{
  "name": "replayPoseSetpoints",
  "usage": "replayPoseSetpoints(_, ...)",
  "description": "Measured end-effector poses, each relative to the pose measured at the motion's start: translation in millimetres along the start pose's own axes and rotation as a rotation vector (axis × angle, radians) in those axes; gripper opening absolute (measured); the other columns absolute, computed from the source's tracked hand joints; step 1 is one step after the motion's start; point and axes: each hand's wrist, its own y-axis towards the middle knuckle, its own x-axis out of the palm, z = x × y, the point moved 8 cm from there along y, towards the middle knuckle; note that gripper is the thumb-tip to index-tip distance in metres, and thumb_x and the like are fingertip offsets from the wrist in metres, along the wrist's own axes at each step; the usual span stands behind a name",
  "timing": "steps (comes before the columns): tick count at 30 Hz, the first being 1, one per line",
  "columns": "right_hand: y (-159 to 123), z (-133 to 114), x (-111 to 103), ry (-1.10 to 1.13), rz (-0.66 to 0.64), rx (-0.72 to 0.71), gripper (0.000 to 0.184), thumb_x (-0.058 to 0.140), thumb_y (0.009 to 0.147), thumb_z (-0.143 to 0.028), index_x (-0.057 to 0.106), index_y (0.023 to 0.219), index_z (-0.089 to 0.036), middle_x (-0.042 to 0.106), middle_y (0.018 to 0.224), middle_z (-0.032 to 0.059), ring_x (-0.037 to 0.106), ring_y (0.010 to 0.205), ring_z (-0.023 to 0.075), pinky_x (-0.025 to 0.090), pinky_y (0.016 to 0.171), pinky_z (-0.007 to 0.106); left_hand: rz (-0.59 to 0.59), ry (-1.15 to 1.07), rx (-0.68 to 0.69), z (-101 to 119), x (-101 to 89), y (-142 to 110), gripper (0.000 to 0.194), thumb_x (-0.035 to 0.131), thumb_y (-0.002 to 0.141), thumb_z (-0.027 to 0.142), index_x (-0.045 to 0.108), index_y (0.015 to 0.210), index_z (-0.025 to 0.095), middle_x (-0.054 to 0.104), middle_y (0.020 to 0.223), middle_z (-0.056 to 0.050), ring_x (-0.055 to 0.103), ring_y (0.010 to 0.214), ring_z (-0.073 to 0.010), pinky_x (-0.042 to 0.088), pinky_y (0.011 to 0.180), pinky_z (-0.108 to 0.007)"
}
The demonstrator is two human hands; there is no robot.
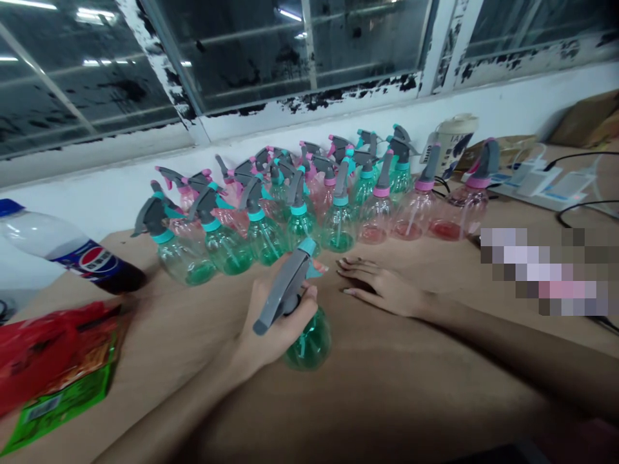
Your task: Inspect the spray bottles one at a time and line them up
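My left hand is wrapped round the neck of a green spray bottle with a grey trigger head, which stands on the brown table in front of me. My right hand lies flat on the table just right of that bottle, fingers stretched out, holding nothing. Behind both hands stand several green spray bottles on the left and several pink spray bottles on the right, packed in rows against the white wall.
A Pepsi bottle lies on its side at the far left. Red and green snack packets sit at the left front. A white cup, a power strip with chargers and cables are at the back right.
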Motion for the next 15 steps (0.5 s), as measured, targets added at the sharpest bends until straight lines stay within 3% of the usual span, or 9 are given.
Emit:
replayPoseSetpoints(7, -1.7, 4.3, 2.0, 0.027, 0.018, 0.001, 0.048, 0.042, 0.092, -0.045, 0.046, 0.133, -0.021, 0.048, 0.138, 0.0067, 0.039, 0.131, 0.0216, 0.032, 0.109, 0.047, 0.035, 0.055, 0.072, 6.8, -4.4, -0.1, 0.002, 0.051, 0.078, 0.02, 0.051, 0.078, 0.022, 0.058, 0.067, 0.002, 0.059, 0.06, -0.0146, 0.048, 0.061, -0.027)
replayPoseSetpoints(12, -2.4, 5.8, 0.2, 0.065, 0.02, 0.001, 0.046, 0.043, 0.092, -0.044, 0.049, 0.131, -0.021, 0.05, 0.137, 0.0066, 0.039, 0.13, 0.0213, 0.033, 0.109, 0.046, 0.022, 0.062, 0.008, -3.1, -1.5, -1.8, 0.027, 0.052, 0.079, 0.023, 0.054, 0.106, 0.025, 0.064, 0.088, -0.001, 0.059, 0.064, -0.0155, 0.051, 0.064, -0.031)
replayPoseSetpoints(15, -3.4, 7.2, -1.8, 0.093, 0.047, 0.001, 0.045, 0.044, 0.091, -0.044, 0.048, 0.131, -0.024, 0.05, 0.136, 0.0058, 0.04, 0.13, 0.0219, 0.034, 0.108, 0.048, 0.061, 0.103, -0.032, -8.6, -1.3, -3.9, 0.034, 0.051, 0.08, 0.022, 0.052, 0.114, 0.027, 0.063, 0.09, -0.002, 0.057, 0.063, -0.0155, 0.052, 0.065, -0.032)
